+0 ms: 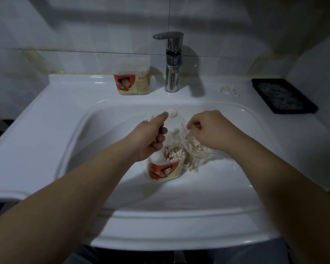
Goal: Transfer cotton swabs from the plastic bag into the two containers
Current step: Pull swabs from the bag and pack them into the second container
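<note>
An open container (165, 169) with a red and cream label stands in the sink basin, partly filled with upright cotton swabs (174, 154). Above its left rim, my left hand (151, 136) grips a bunch of swabs whose tips stick out past my thumb. Right of the container lies a clear plastic bag (193, 151) holding more swabs. My right hand (208, 130) pinches the bag's upper edge. A second container (132, 78) of the same kind stands on the sink ledge left of the tap, with its lid on.
The chrome tap (172, 61) rises at the back middle of the white sink (65, 115). A black tray (283, 95) sits on the ledge at the right. Some small white bits (228, 90) lie between tap and tray. A round overflow cap (172, 113) is on the basin's back wall.
</note>
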{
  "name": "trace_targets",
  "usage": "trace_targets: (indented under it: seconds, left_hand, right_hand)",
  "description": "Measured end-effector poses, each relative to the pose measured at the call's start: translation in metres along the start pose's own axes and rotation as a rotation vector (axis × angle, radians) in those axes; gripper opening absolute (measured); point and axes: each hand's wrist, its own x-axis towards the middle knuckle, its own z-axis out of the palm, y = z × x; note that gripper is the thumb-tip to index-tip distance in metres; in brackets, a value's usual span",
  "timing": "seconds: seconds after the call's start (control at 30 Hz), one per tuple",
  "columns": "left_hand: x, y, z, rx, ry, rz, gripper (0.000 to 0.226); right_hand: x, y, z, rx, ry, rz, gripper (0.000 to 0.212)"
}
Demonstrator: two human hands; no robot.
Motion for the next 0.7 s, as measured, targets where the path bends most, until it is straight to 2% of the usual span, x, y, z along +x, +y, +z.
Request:
trace_targets:
  seconds: [0.13, 0.23, 0.33, 0.47, 0.57, 0.7]
  left_hand:
    - [0.001, -0.001, 0.001, 0.012, -0.041, -0.007, 0.033]
    - [0.0, -0.003, 0.003, 0.039, -0.064, 0.004, 0.036]
    - [0.0, -0.002, 0.003, 0.046, -0.074, 0.007, 0.036]
    - [0.001, -0.002, 0.001, 0.071, -0.087, 0.002, 0.035]
    - [0.001, -0.003, 0.002, 0.086, -0.101, 0.001, 0.035]
    - [0.0, -0.003, 0.002, 0.105, -0.108, 0.008, 0.035]
  right_hand:
    - [0.006, 0.012, 0.017, -0.096, -0.182, 0.047, 0.033]
    - [0.011, 0.016, 0.03, -0.171, -0.256, 0.049, 0.016]
    - [0.011, 0.016, 0.035, -0.145, -0.306, 0.028, 0.01]
    - [0.008, 0.014, 0.034, -0.283, -0.437, -0.003, 0.02]
    - [0.007, 0.017, 0.036, -0.433, -0.475, -0.013, 0.015]
    - [0.002, 0.019, 0.034, -0.423, -0.464, 0.006, 0.013]
